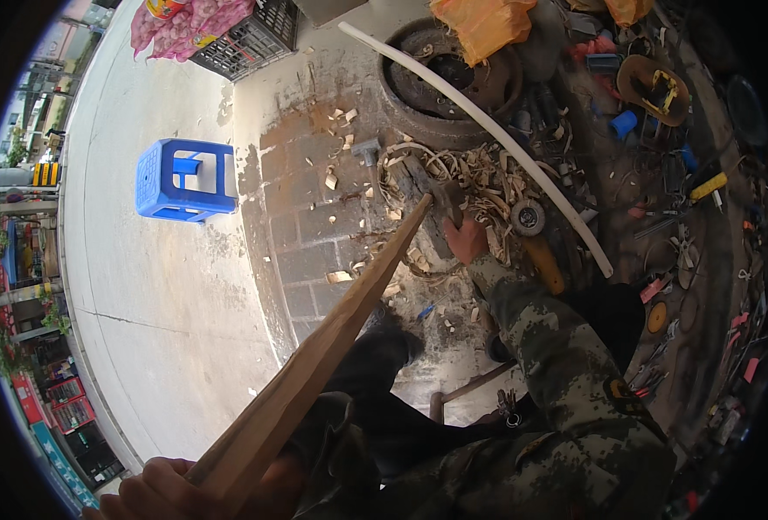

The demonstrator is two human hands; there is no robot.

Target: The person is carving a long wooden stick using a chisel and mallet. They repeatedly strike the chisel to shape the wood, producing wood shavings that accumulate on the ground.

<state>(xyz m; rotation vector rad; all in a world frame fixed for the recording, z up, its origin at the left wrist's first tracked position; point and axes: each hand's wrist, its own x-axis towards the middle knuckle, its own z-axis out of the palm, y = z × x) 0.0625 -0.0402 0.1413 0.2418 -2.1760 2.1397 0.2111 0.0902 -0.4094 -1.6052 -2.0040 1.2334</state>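
My left hand (182, 491), at the lower left, is wrapped around the thick near end of a long wooden pole (319, 328). The pole slants away from me and narrows to a cut tip over a weathered wood block (433, 237). My right hand (467, 239), in a camouflage sleeve, grips a dark tool, apparently a hatchet (450, 200), whose blade is beside the pole's tip. Its handle is mostly hidden by my fingers. Pale wood shavings (498, 198) lie heaped around the block.
A hammer-like tool (366, 149) lies beyond the block. Behind it is a rusty wheel rim (416, 120), crossed by a long pale rod (488, 123). A blue plastic stool (156, 179) lies on its side at left. Scattered tools and a small wheel (528, 217) occupy the right.
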